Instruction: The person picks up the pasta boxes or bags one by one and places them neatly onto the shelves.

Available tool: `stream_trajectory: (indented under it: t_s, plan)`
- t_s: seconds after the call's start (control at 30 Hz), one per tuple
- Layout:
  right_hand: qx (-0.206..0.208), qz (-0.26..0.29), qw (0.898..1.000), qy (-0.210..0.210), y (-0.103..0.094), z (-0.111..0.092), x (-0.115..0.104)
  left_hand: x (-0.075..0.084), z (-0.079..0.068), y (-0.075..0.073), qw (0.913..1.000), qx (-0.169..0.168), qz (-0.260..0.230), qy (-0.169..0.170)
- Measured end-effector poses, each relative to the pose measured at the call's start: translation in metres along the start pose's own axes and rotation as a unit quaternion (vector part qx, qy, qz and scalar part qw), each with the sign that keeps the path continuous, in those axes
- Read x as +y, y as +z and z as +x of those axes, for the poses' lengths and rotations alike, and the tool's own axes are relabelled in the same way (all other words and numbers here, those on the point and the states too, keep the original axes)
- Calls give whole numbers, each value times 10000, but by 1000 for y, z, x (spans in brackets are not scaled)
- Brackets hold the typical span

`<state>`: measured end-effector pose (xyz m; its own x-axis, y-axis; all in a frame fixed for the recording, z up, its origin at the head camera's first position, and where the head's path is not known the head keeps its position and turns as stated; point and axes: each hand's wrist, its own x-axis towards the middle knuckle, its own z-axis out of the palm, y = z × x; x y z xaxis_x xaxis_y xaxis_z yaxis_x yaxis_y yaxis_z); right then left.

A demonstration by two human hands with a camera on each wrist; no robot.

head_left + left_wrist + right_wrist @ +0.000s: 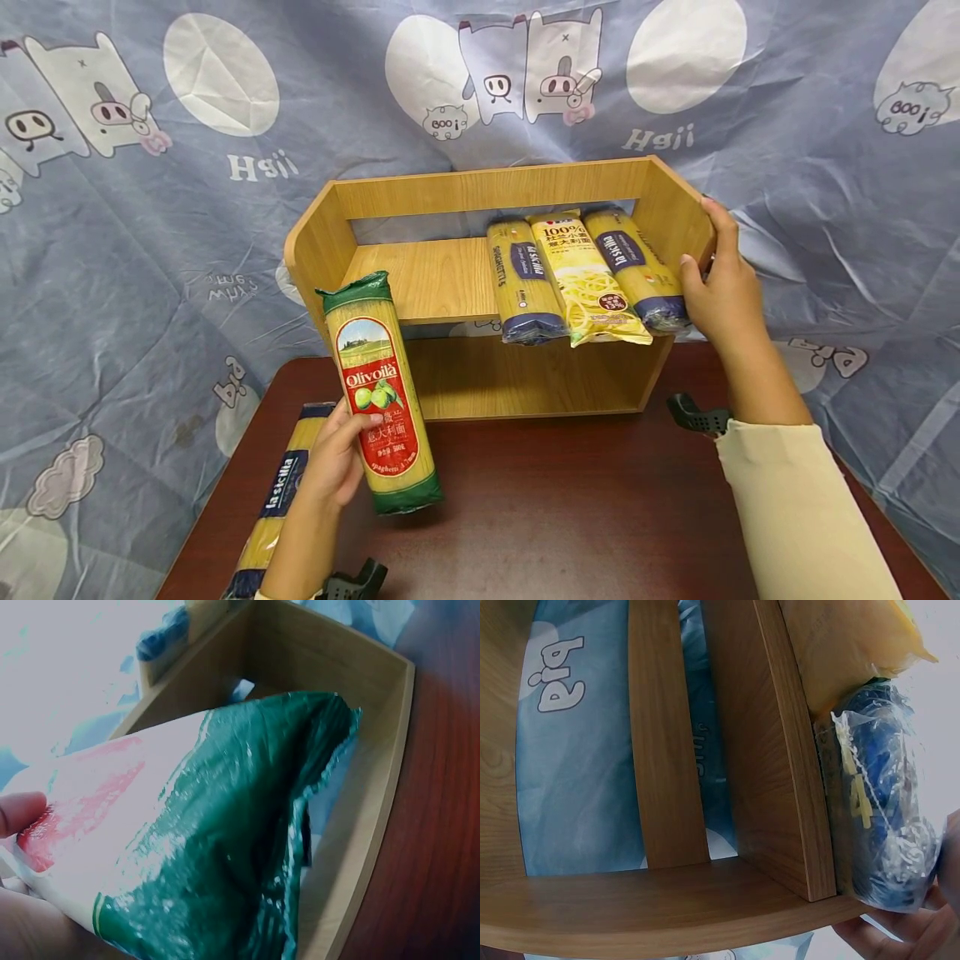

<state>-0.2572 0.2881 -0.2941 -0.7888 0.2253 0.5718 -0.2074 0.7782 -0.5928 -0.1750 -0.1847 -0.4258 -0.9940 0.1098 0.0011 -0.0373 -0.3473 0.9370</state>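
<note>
My left hand (337,454) holds a green-ended spaghetti pack (382,392) with a red Olivoila label, thumb across its front, raised before the left side of a wooden shelf (420,279). The left wrist view shows the pack's crinkled green end (225,825) up close. My right hand (723,287) grips the shelf's right side panel, beside a blue-ended spaghetti pack (633,267). On the upper board, a yellow pasta pack (588,279) lies between that pack and another blue-ended spaghetti pack (525,279). Their front ends overhang the board.
Another blue-and-yellow spaghetti pack (281,492) lies on the dark red table (555,500), left of my left forearm. Behind the shelf hangs a blue patterned cloth (322,92). A back rail (487,192) crosses the shelf's top; the lower compartment (525,375) has an open front.
</note>
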Motion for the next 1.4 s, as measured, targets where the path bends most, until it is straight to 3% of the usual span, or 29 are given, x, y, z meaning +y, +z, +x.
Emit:
stream_trajectory:
  t_s: [0.87,1.4]
  plan:
    - [-53,18,10000,20,-1,-1,0,14,20,21,9989,-446,63,148]
    - [4,34,10000,-50,1,0,1,27,36,35,9994,-323,130,-88]
